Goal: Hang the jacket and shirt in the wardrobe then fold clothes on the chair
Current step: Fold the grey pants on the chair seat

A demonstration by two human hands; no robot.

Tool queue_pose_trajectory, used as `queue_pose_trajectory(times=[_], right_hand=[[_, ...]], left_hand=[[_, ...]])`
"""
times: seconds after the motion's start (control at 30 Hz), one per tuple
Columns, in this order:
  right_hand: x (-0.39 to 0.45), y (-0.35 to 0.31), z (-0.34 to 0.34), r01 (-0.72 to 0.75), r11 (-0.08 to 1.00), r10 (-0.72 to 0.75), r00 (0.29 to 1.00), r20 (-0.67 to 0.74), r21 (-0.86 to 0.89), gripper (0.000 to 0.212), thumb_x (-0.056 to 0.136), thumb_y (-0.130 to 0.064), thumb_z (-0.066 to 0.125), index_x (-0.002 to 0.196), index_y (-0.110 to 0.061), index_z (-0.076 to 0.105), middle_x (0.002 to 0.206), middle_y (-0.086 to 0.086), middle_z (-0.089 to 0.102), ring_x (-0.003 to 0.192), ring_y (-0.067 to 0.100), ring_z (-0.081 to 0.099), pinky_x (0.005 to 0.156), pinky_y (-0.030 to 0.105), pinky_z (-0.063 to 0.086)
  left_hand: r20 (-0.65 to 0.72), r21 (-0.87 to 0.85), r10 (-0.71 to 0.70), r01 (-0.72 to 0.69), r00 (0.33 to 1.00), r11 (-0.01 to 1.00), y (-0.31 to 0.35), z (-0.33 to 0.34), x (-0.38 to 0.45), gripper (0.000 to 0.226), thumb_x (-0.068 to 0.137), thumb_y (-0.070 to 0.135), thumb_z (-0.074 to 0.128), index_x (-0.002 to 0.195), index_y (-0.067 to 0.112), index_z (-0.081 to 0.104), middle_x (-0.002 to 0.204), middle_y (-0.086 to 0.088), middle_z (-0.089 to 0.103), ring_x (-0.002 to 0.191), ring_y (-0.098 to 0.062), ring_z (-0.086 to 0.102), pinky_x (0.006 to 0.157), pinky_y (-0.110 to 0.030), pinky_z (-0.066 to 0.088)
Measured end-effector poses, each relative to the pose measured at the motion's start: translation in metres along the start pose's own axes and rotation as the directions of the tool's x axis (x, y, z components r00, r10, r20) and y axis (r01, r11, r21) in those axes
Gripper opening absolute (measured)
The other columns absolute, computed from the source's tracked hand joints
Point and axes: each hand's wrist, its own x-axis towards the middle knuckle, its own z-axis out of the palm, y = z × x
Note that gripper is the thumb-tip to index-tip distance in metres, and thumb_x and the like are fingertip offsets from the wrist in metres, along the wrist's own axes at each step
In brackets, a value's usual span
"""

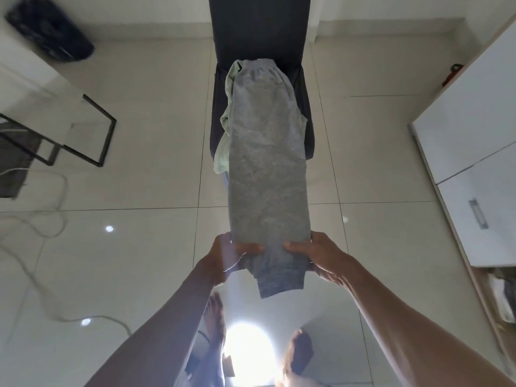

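Grey sweatpants (266,163) stretch from the person's two hands out to the chair (259,29) ahead. The left hand (227,254) and right hand (317,255) each pinch a side of the folded legs near the cuffs, thumbs on top, holding the cloth taut between them. Beyond the hands, the waistband lies on the dark seat, over a pale green garment (226,121). Well off to the right of the hands stands a white wardrobe (474,129).
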Motion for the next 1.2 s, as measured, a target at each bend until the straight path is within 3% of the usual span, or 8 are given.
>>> queue_pose_trajectory(times=[0.23, 0.47, 0.57, 0.73, 0.87, 1.03, 1.1, 1.2], right_hand=[[-0.037, -0.022, 0.007, 0.015, 0.984, -0.022, 0.999, -0.033, -0.179, 0.049, 0.084, -0.024, 0.079, 0.125, -0.019, 0.052, 0.115, 0.006, 0.069, 0.099, 0.027, 0.071, 0.071, 0.043, 0.061], [-0.056, -0.033, 0.004, -0.006, 0.980, -0.005, 0.999, -0.054, -0.201, 0.080, 0.074, 0.000, 0.084, 0.131, -0.018, 0.032, 0.112, 0.012, 0.062, 0.087, 0.027, 0.069, 0.062, 0.041, 0.061], [-0.061, -0.038, 0.000, 0.103, 0.978, -0.122, 0.988, -0.095, -0.182, 0.079, 0.076, -0.004, 0.084, 0.126, -0.025, 0.026, 0.110, 0.017, 0.063, 0.085, 0.026, 0.068, 0.056, 0.028, 0.056], [-0.062, -0.088, -0.015, 0.219, 0.951, -0.183, 0.968, 0.173, -0.216, 0.070, 0.060, 0.002, 0.090, 0.120, -0.013, 0.058, 0.122, 0.017, 0.063, 0.101, 0.032, 0.066, 0.086, 0.042, 0.059], [-0.053, -0.143, -0.019, 0.355, 0.789, -0.256, 0.932, 0.258, -0.501, 0.091, 0.054, 0.006, 0.090, 0.130, -0.025, 0.050, 0.120, 0.000, 0.063, 0.109, 0.019, 0.063, 0.085, 0.034, 0.059], [-0.007, -0.202, -0.015, 0.482, 0.518, -0.591, 0.799, 0.112, -0.707, 0.041, 0.074, -0.012, 0.084, 0.107, -0.022, 0.062, 0.094, -0.013, 0.067, 0.081, 0.001, 0.061, 0.065, 0.008, 0.043], [0.023, -0.230, -0.017, 0.481, 0.521, -0.590, 0.800, 0.109, -0.705, 0.026, 0.078, -0.018, 0.082, 0.098, -0.021, 0.065, 0.085, -0.012, 0.066, 0.072, -0.002, 0.059, 0.060, 0.008, 0.041], [0.079, -0.278, -0.015, 0.445, 0.581, -0.557, 0.828, 0.065, -0.682, 0.022, 0.076, -0.039, 0.085, 0.087, -0.027, 0.070, 0.085, -0.001, 0.064, 0.070, 0.003, 0.058, 0.061, 0.014, 0.045]], left_hand=[[0.024, 0.097, -0.141, 0.138, 0.990, 0.986, 0.011, 0.020, -0.047, 0.056, 0.060, 0.018, 0.085, 0.112, 0.008, 0.068, 0.101, -0.018, 0.070, 0.081, -0.029, 0.066, 0.061, -0.031, 0.058], [-0.077, 0.089, -0.085, 0.091, 0.993, 0.992, 0.029, 0.039, -0.055, 0.050, 0.069, -0.011, 0.067, 0.118, -0.007, 0.058, 0.115, -0.028, 0.064, 0.080, -0.034, 0.065, 0.067, -0.041, 0.060], [-0.174, 0.072, 0.011, 0.001, 0.985, 0.997, 0.037, 0.052, -0.060, 0.062, 0.085, -0.003, 0.065, 0.133, 0.018, 0.032, 0.114, -0.019, 0.058, 0.079, -0.028, 0.066, 0.071, -0.044, 0.062], [-0.245, 0.116, 0.187, -0.163, 0.951, 0.980, 0.083, 0.064, -0.051, 0.020, 0.082, -0.005, 0.065, 0.096, 0.010, 0.065, 0.094, -0.017, 0.066, 0.063, -0.022, 0.059, 0.053, -0.027, 0.052], [-0.205, 0.054, 0.304, -0.299, 0.930, 0.953, 0.137, 0.070, -0.043, 0.008, 0.090, 0.004, 0.070, 0.086, -0.002, 0.073, 0.084, -0.018, 0.067, 0.071, -0.023, 0.062, 0.070, -0.033, 0.059], [0.217, 0.115, 0.324, -0.353, 0.921, 0.928, 0.187, 0.050, -0.009, 0.055, 0.064, 0.004, 0.088, 0.115, -0.004, 0.068, 0.104, -0.021, 0.072, 0.096, -0.023, 0.067, 0.092, -0.034, 0.051], [0.136, 0.301, 0.349, -0.374, 0.927, 0.877, 0.210, 0.045, 0.019, 0.056, 0.058, -0.009, 0.088, 0.111, 0.000, 0.069, 0.090, -0.019, 0.070, 0.087, -0.022, 0.065, 0.086, -0.036, 0.052], [0.017, 0.478, 0.526, -0.469, 0.851, 0.743, 0.253, 0.041, 0.070, 0.013, 0.080, 0.011, 0.082, 0.090, 0.010, 0.074, 0.078, -0.008, 0.070, 0.061, -0.003, 0.058, 0.063, -0.020, 0.048]])
